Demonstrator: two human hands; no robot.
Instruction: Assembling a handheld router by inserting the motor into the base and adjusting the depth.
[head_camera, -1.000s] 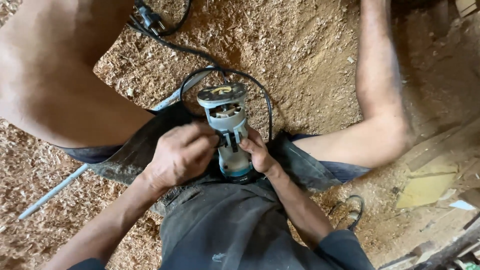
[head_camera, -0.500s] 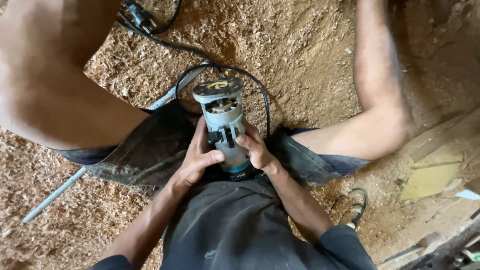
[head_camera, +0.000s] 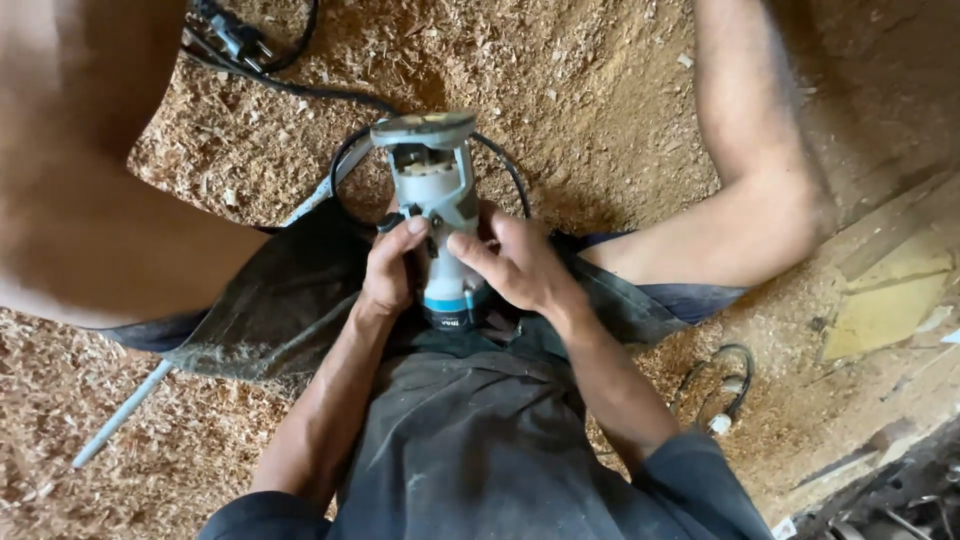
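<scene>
Sawdust covers the floor (head_camera: 600, 90) around me. The grey trim router (head_camera: 437, 215) stands upended on my lap at 12 o'clock. My left hand (head_camera: 392, 268) wraps its body, right hand (head_camera: 515, 262) fingers pinching near the clamp. I judge a slack grip would tip it; its black cord (head_camera: 345, 165) could snag.

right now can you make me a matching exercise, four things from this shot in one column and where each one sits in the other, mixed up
Things:
1. trim router
2. power plug
3. grey metal rod
4. small coiled cable

Places:
A. on the sawdust at lower right, beside the right forearm
B. top left, on the sawdust
C. upright in the lap, between the left hand and the right hand
D. slanting across the sawdust at lower left

Pairs: 1-C, 2-B, 3-D, 4-A
</scene>
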